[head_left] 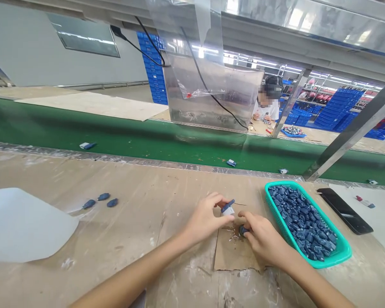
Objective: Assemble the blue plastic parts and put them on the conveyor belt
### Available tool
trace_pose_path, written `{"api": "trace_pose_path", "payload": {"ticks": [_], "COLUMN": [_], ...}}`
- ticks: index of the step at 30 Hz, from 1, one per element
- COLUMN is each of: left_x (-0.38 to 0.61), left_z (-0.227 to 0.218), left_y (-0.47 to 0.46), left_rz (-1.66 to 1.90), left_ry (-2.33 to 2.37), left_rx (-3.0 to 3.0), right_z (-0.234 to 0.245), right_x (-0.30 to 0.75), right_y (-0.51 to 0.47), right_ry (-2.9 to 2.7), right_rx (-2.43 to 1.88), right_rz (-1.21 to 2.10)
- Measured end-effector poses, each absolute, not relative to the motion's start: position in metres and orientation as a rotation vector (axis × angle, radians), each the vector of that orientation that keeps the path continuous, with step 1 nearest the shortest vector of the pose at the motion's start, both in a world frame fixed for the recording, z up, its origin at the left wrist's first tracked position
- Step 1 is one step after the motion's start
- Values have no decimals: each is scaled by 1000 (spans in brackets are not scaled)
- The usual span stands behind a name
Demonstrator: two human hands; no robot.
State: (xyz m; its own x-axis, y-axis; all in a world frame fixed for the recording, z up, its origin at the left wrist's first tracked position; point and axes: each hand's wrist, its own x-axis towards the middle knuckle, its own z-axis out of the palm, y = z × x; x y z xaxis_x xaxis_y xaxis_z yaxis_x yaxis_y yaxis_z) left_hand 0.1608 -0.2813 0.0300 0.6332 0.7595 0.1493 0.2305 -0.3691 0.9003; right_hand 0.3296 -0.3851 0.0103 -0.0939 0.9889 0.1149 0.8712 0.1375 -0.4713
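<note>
Between the thumb and fingers of my left hand is a small blue-and-white plastic part, held just above the bench. My right hand, to its right, pinches a small dark blue piece low over a brown cardboard sheet. Glossy spots lie on the cardboard beside that piece. Close by on the right stands a turquoise basket heaped with similar dark blue pieces.
Three dark blue pieces lie at the left near a white sheet. A black phone rests right of the basket. Behind runs a green conveyor belt carrying several blue-and-white parts. A metal post slants at right; a person sits beyond.
</note>
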Motion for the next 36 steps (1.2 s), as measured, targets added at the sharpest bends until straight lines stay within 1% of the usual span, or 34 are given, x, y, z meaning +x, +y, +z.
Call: {"api": "trace_pose_path", "payload": {"ticks": [3,6,9,12,18,28,32,34,36], "left_x": [155,152,152,154,152,150,151,153,156], "left_z": [24,21,23,27,25,27,27,29,30], "left_y": [-289,-297,-305,-311,-315,-315,-321,-323,-317], "left_rz": [715,706,686,700,811,1071,1194,1190,1059], "left_ry": [742,723,704,678,630,470,422,409,397], "left_rx": [2094,2162,2204,2244,2306,2590,2681,2682,2634], "right_z": [14,22,31,35,36,38,37,40,47], "right_x": [331,332,328,320,308,302,296,296,306], "right_y": [-383,-380,-379,-380,-382,-383,-387,-390,-392], "right_ry": [-1847,-1454,-994,-798,-811,-820,-918,-984,-1092], "right_rx": [-1777,-1658,-1391,-1223,-1235,-1294,-1341,-1380,-1420], "right_rz": [483,793,1138,1289,1269,1216,1123,1075,1052]}}
